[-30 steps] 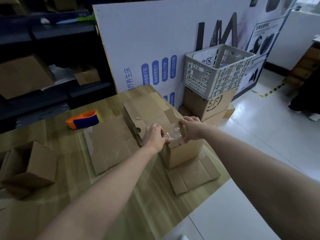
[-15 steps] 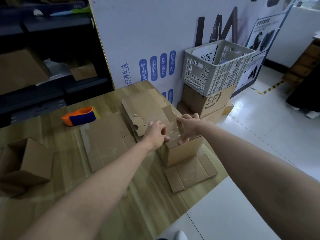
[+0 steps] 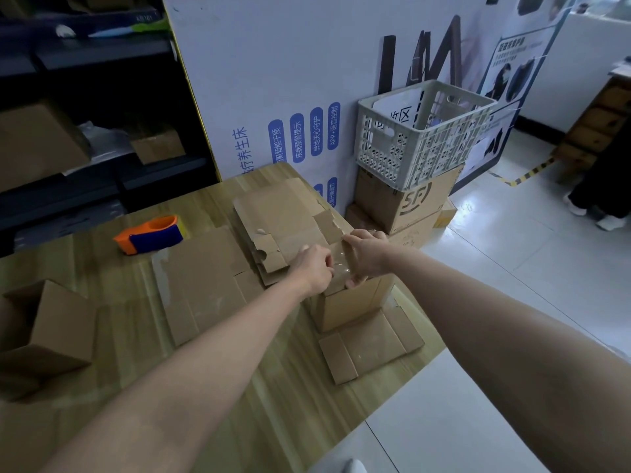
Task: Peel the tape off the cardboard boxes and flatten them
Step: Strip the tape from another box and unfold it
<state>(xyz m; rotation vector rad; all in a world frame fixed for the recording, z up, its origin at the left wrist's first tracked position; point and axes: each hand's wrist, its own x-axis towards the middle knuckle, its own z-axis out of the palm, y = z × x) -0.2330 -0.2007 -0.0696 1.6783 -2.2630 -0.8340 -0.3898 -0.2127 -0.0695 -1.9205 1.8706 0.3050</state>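
So the table is carrying about three flattened cardboard pieces, probably parked clear of the work, plus one open box waiting at left. One upright box is standing near the right edge, taped top up; the right hand is gripping that top edge, seemingly steadying it, while the left hand is curling its fingers and pinching at the clear tape there.
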